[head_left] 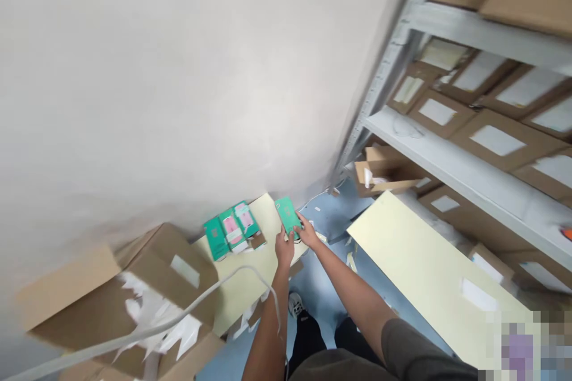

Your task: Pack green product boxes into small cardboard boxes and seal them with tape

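Between my two hands is a flat green box (287, 213), held over the right edge of a pale yellow table (239, 292). My left hand (285, 248) grips its lower end, thumb on the top face. My right hand (307, 231) has its fingers closed around the lower right side. To the left on the same table lie several green boxes in a row: a plain green box (216, 239), then green boxes with pink panels (232, 228). A small brown piece of cardboard (257, 241) sits at their front edge.
An open carton (165, 262) with torn white paper stands at left; a white cable (196, 303) crosses before it. At right are a second pale yellow table (411, 256) and a metal shelf (447, 161) of labelled cartons. Scraps litter the blue floor (328, 268).
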`<control>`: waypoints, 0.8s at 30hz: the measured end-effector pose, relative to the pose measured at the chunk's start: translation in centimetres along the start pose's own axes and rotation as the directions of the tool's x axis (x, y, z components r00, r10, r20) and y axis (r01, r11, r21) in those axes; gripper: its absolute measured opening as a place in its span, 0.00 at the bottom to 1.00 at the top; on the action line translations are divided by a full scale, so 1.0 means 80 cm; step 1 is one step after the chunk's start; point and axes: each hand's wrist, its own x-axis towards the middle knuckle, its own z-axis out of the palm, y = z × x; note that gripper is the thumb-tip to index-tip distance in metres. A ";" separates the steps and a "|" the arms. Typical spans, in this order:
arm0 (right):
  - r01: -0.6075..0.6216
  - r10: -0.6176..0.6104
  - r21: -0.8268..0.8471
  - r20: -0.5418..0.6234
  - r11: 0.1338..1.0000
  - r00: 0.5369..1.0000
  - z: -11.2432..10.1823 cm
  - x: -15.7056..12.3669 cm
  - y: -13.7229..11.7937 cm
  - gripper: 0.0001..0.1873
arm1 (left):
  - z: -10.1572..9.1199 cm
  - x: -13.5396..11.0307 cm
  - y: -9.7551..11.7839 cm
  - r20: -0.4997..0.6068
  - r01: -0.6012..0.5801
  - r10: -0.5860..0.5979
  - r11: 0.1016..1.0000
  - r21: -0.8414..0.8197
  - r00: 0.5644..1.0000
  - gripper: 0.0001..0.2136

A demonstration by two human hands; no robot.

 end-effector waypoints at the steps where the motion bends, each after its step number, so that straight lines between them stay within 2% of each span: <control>1: 0.005 -0.005 -0.011 -0.039 1.000 0.999 -0.023 -0.008 -0.003 0.39 | 0.014 -0.007 0.014 0.020 -0.037 0.038 0.999 -0.010 0.999 0.26; 4: -0.031 0.027 -0.022 -0.178 0.999 0.984 -0.112 -0.035 -0.004 0.40 | 0.073 -0.032 0.066 0.128 -0.149 0.157 0.986 -0.071 0.979 0.26; 8: -0.115 0.101 -0.012 -0.394 0.993 0.913 -0.255 -0.086 0.006 0.40 | 0.182 -0.078 0.149 0.282 -0.246 0.266 0.964 -0.105 0.922 0.26; 13: -0.154 0.149 0.046 -0.616 0.987 0.774 -0.432 -0.163 0.027 0.38 | 0.337 -0.145 0.247 0.509 -0.385 0.352 0.922 -0.042 0.785 0.26; 16: -0.177 0.200 0.107 -0.708 0.978 0.678 -0.520 -0.210 0.044 0.38 | 0.419 -0.183 0.289 0.624 -0.440 0.356 0.898 -0.022 0.695 0.27; 18: -0.176 0.231 0.154 -0.744 0.972 0.627 -0.563 -0.239 0.057 0.39 | 0.464 -0.206 0.307 0.687 -0.466 0.351 0.884 -0.021 0.636 0.28; 20: -0.174 0.260 0.194 -0.767 0.965 0.586 -0.591 -0.264 0.072 0.38 | 0.497 -0.226 0.315 0.740 -0.491 0.329 0.871 0.002 0.586 0.27; 22: -0.177 0.287 0.226 -0.781 0.958 0.555 -0.604 -0.281 0.088 0.38 | 0.520 -0.240 0.315 0.782 -0.520 0.305 0.854 0.028 0.543 0.27; 24: -0.188 0.324 0.264 -0.783 0.946 0.532 -0.606 -0.291 0.105 0.37 | 0.533 -0.248 0.308 0.805 -0.549 0.309 0.836 0.025 0.507 0.26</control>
